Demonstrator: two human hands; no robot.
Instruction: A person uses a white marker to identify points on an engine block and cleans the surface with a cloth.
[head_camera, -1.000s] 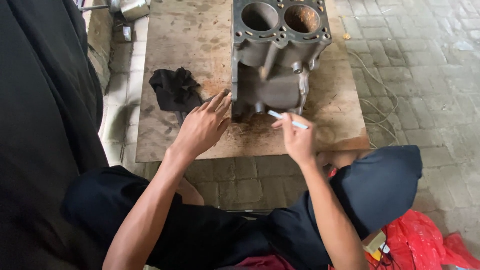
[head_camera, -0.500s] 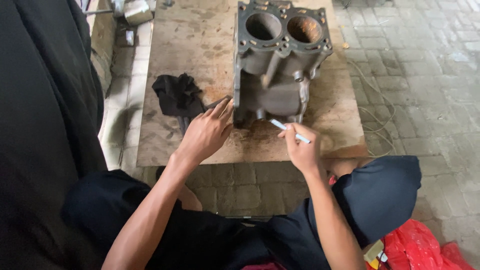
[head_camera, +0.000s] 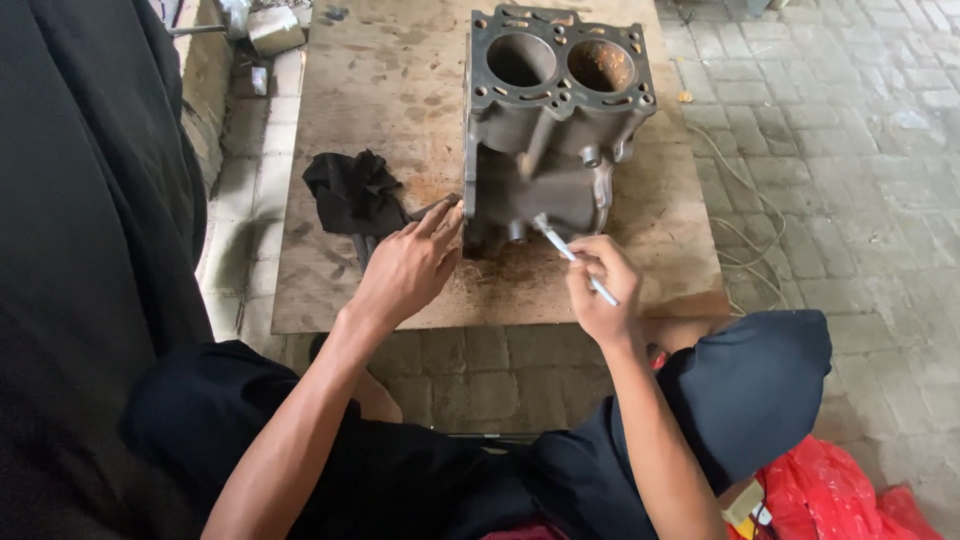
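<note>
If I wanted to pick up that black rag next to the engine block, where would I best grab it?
Pinch the rag at its bunched-up peak, coming straight down from above. It lies crumpled on the board, so the raised folds give fingers something to close on, and the top is clear of the left hand.

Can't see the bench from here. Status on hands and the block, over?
Left hand flat against engine block, bracing its lower side. Right hand holds thin white tool, tip at the block. Black rag lies left on the board, clear of both.
</note>
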